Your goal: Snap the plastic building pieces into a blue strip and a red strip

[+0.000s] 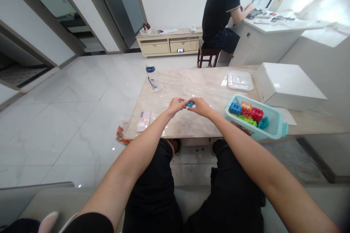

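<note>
My left hand and my right hand meet above the middle of the marble-topped table. Between their fingertips is a small teal-blue plastic building block, partly covered by the fingers. Both hands are closed on it, one from each side. Left of my left hand, a small white square grid piece lies flat on the table, with another white piece nearer the pink packet. On the right, a light-teal bin holds several blocks in blue, red, orange, green and teal.
A clear bottle with a blue cap stands at the table's far left. Behind the bin are a clear plastic lid and a large white box. Farther back, a person in black sits on a stool at a white desk.
</note>
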Available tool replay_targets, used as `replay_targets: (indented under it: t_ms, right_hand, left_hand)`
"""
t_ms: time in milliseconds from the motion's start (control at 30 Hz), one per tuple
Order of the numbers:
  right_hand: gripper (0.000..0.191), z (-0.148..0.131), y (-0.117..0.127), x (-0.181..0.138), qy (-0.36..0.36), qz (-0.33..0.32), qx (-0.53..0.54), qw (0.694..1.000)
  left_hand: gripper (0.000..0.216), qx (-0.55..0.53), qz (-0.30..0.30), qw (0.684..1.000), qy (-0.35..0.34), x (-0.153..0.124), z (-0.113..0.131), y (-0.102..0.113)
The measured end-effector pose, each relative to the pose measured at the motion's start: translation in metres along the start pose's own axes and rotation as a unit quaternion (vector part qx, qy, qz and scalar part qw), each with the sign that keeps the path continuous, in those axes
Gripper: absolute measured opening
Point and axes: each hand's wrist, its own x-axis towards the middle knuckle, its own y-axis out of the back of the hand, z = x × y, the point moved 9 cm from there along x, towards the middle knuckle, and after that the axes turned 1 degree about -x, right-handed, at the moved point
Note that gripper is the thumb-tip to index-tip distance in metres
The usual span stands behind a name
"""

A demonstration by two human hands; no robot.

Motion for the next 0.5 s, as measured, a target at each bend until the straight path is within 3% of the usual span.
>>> replay_targets:
  t_ms: [233,367,500]
  right_hand:
    - [0.065,0.016,-0.001,-0.004,-0.075,0.004,-0.014,0.997]
    - [0.046,0.023,0.0,-0.007,-0.115,-0.01,-0.012,0.993]
    - [0.02,0.02,0.005,-0.006,-0.107,-0.011,-0.018,0.994]
  left_hand:
    - [0.03,-0.005,0.008,1.0,-0.005,0.005,-0.003,0.003]
    - [0.033,-0.006,-0.001,1.0,-0.003,0.006,-0.005,0.003]
    - [0.032,-0.005,-0.006,1.0,-0.004,0.006,-0.005,0.002]
